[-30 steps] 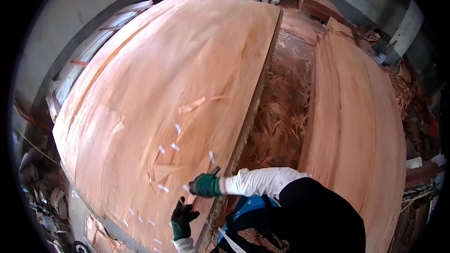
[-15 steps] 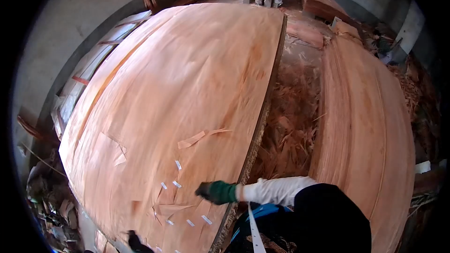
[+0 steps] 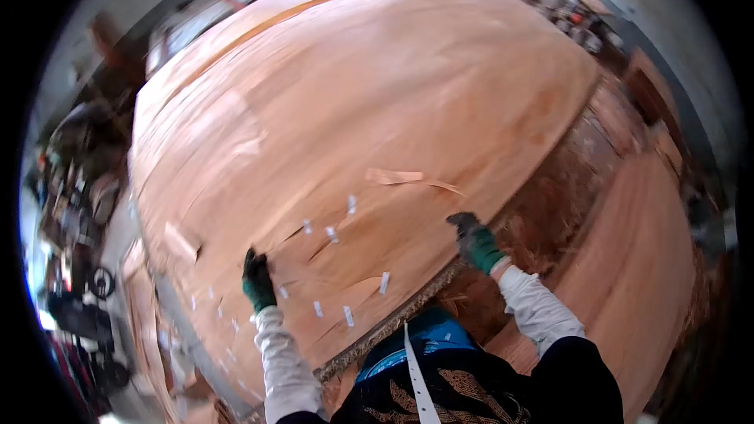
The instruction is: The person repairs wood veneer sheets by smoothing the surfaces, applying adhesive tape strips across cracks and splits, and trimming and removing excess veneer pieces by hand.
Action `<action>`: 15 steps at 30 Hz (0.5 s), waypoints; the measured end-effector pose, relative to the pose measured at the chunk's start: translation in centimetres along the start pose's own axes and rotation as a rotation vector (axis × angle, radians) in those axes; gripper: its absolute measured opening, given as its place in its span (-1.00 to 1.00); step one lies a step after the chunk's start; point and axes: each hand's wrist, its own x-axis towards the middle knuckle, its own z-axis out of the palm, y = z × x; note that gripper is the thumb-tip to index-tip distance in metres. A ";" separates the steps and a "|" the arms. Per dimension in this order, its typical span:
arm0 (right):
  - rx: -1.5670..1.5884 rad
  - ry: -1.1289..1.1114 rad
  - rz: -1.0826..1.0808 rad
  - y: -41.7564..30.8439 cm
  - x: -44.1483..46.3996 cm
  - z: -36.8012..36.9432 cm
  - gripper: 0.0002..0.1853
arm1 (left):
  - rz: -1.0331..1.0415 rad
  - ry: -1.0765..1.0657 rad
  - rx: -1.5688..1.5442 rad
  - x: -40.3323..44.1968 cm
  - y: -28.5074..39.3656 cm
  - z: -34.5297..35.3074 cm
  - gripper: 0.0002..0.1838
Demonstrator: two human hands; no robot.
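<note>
A broad sheet of wood veneer point(image 3: 377, 86) spreads in front of me, with cracks and several small white tape pieces point(image 3: 331, 235) on its near part. My left hand point(image 3: 258, 281), in a green glove with dark fingertips, is over this near part, beside a crack. Its fingers are bunched and blurred, so I cannot tell if they grip anything. My right hand point(image 3: 476, 242), gloved alike, is by the near right edge, its fingers reaching left and apparently holding nothing. A loose veneer strip point(image 3: 395, 177) lies beyond it. Farther left is a small veneer piece point(image 3: 182, 242).
Along the right stands another veneer stack point(image 3: 628, 267). Torn veneer scraps point(image 3: 542, 228) fill the gap between the stacks. Dark clutter and a wheel point(image 3: 101, 283) are at the left. Bottles or cans point(image 3: 577, 23) stand at the far right.
The view has turned leftward, so the sheet appears rotated. My left hand has come up from the bottom edge onto the near part of the sheet. My right hand appears farther right.
</note>
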 end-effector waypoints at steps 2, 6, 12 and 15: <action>0.012 0.046 -0.068 2.6 4.8 -0.2 -0.60 | 0.028 0.076 0.114 0.0 3.6 0.6 -0.73; -0.452 -0.061 -0.159 2.9 16.3 -1.7 -0.48 | 0.168 0.208 0.179 2.3 2.2 3.9 -0.80; -0.656 -0.026 -0.245 10.5 31.0 -1.1 -0.43 | 0.080 0.288 0.386 7.3 2.5 9.7 -0.87; -0.690 -0.067 -0.209 11.5 31.6 -2.0 -0.46 | -0.171 0.189 0.570 8.0 2.5 10.5 -0.71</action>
